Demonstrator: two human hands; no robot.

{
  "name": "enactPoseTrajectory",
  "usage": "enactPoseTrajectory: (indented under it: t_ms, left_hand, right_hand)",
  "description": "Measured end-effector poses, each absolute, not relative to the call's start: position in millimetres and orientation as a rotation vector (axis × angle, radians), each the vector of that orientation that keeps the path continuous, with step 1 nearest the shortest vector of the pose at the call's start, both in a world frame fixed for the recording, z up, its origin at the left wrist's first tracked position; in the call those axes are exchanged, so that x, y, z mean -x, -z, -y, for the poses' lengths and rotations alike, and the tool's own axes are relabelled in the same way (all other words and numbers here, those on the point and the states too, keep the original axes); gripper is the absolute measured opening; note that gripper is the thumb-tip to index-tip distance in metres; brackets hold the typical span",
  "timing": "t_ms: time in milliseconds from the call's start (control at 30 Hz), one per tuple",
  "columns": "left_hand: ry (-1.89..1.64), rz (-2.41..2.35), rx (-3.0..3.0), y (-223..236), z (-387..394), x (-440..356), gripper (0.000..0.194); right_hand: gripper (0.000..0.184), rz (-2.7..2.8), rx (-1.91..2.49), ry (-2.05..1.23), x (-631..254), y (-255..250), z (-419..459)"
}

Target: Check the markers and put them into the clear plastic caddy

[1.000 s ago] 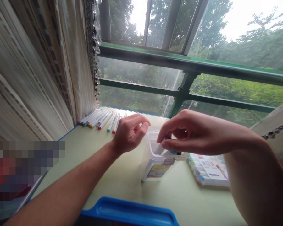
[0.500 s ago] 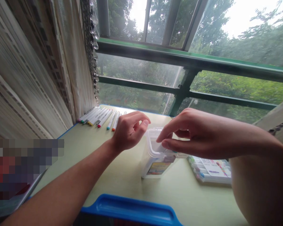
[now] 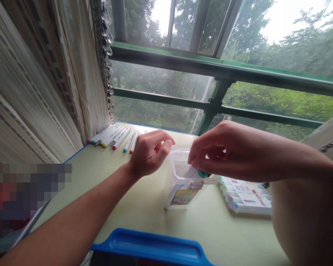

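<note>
The right hand (image 3: 219, 149) bends over the mouth of a clear plastic container (image 3: 170, 197), thumb and fingertips drawn narrowly together; whether they grip the teal-ended marker (image 3: 202, 173) is unclear. That marker lies directly below them, at the container's opening. Just left of this grip, the left hand (image 3: 148, 154) curls loosely beside the rim, its contents impossible to tell. Right of and below the grip lies a boxed marker set (image 3: 248, 197); farther left, beyond the left hand, loose white-barrelled markers (image 3: 121, 139) lie on the pale green tabletop (image 3: 138, 210).
</note>
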State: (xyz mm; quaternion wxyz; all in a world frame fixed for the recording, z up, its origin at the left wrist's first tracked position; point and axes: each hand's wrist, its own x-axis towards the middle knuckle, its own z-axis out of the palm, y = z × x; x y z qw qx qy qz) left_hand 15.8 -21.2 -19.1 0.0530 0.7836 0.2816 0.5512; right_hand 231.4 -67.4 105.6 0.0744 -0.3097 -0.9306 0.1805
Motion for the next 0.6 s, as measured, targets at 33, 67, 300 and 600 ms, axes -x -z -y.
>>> enactPoseTrajectory:
  t_ms: [33,67,300,600]
  left_hand:
    - [-1.674,-0.858,-2.382,19.2,21.0,-15.9,0.03]
    - [-1.672,-0.86,-2.384,19.2,20.9,-15.9,0.03]
    - [-1.67,-0.86,-2.39,19.0,20.7,-16.0,0.031]
    - [-1.658,-0.861,-2.378,17.9,22.0,-15.8,0.03]
  right_hand:
    - [0.017,2.793,0.933,-0.533,-231.5,-106.0,67.3]
    - [0.017,2.792,0.937,-0.525,-231.6,-106.4,67.3]
    - [0.019,2.779,0.975,-0.453,-231.0,-107.3,68.9]
    - [0.02,2.758,0.943,-0.41,-231.5,-107.1,66.4]
